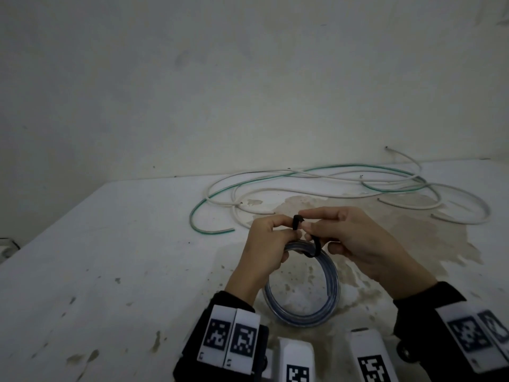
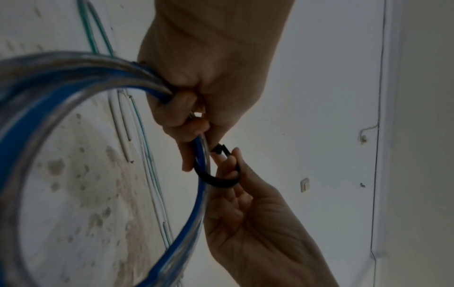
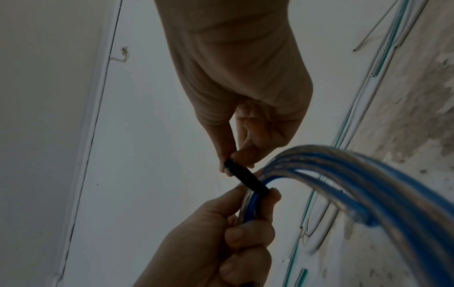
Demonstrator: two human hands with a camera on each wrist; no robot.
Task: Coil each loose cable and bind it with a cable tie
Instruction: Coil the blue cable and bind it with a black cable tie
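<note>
Blue coil held above the table, black tie looped round its top.

We see the left hand [image 1: 265, 244] with fingers curled round the top of the coiled blue cable [image 1: 304, 304], gripping the bundled turns; the coil hangs from it over the stained white table [image 1: 110, 257]. The black cable tie [image 1: 314, 248] passes round the bundle just beside the left fingers [image 2: 176, 108]. The right hand [image 1: 358, 241] pinches the tie between thumb and forefinger; the left thumb and forefinger appear to pinch its other end [image 1: 297, 222]. Whether the tie is fastened we cannot tell. Loose white cables [image 1: 316, 193] and a green cable [image 1: 275, 179] lie uncoiled near the wall [image 1: 248, 78], well apart from the hands.
</note>
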